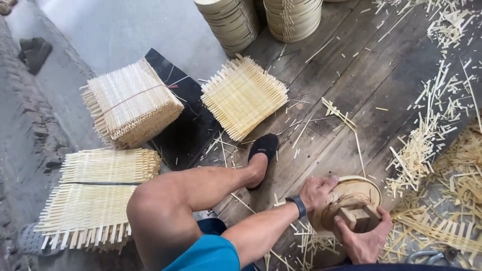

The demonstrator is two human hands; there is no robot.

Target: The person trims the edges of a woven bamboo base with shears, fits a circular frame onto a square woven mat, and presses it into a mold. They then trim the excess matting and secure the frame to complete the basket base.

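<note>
Bamboo hoop (362,186) gripped by both hands (317,192) (365,240), wooden block (359,218) pressed inside; woven mats (244,96) stacked nearby, apparently unfitted.

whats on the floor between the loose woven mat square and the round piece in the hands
In the head view, between the loose woven mat square and the round bamboo piece: bare dark floorboards with scattered bamboo slivers.

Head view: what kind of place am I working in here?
Likely a bamboo-steamer workshop floor: bundled woven bamboo mats, stacked round bamboo rings, and bamboo offcuts strewn over worn floorboards.
</note>
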